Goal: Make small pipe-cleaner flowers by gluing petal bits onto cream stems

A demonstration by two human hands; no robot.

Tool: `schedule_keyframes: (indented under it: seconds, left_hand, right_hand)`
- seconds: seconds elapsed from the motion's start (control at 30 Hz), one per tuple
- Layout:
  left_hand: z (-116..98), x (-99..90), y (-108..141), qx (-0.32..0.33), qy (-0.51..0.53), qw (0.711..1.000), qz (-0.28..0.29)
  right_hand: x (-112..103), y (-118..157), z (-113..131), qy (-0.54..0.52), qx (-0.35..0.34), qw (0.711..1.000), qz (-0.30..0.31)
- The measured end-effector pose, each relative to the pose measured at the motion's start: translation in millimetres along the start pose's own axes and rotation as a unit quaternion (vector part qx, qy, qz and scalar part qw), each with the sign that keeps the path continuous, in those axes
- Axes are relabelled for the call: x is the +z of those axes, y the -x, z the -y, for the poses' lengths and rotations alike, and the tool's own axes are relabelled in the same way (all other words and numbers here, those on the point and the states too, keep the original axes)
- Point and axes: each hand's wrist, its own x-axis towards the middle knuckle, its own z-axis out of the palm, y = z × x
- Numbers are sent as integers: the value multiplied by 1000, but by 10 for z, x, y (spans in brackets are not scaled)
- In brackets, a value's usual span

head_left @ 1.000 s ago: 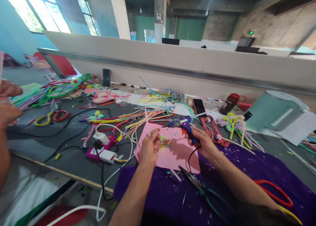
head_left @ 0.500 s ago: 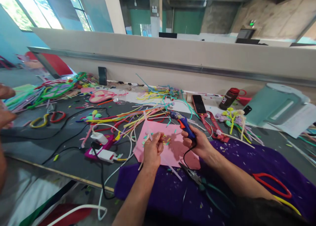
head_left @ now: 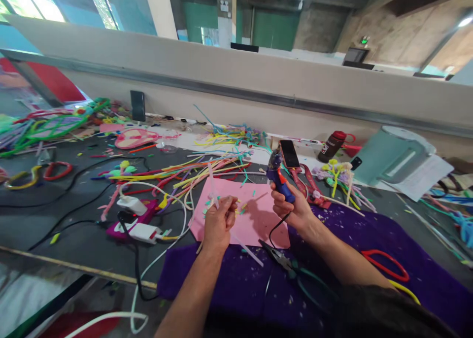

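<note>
My right hand (head_left: 295, 205) is wrapped round a blue glue gun (head_left: 284, 189) with an orange trigger; its nozzle points up and away, and a black cord hangs from the grip. To the left, my left hand (head_left: 220, 219) is closed in a pinch on a pale pipe cleaner (head_left: 248, 250), which sticks out above and below the fist. Whatever sits at the fingertips is too small to make out. Beneath both hands lies a pink sheet (head_left: 258, 229) scattered with small green and yellow bits. Pliers (head_left: 283, 261) with dark green handles rest on the purple cloth (head_left: 236, 288).
A magenta power strip (head_left: 118, 230) with white plugs and cables lies left of the pink sheet. Colourful pipe cleaners (head_left: 199, 173) spread behind it. Farther right are a phone (head_left: 289, 153), a brown bottle (head_left: 331, 147) and a teal kettle (head_left: 384, 155). Scissors (head_left: 57, 170) lie far left.
My right hand has tipped the glue gun more upright, its nozzle swinging up and to the right. My left hand keeps its pinch. The view has turned slightly right; the other person's hand at left has left view.
</note>
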Motion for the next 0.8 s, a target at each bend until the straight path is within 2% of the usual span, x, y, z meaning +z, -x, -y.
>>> schedule_keyframes:
  seconds: [0.2,0.37,0.6,0.8]
  left_hand:
    - [4,-2,-2,-6,-6,1000,0]
    - [-4,0,7,-3,-10,1000,5]
    - [-27,12,18,-5,-15,1000,-7]
    - [-30,6,17,-3,-17,1000,3]
  right_hand:
    - [-33,15,7,5,-11,999,38]
    - [2,13,19,56,-33,998,0]
    - [2,8,-22,164,-105,980,-47]
    - [-29,8,-51,210,-102,972,-38]
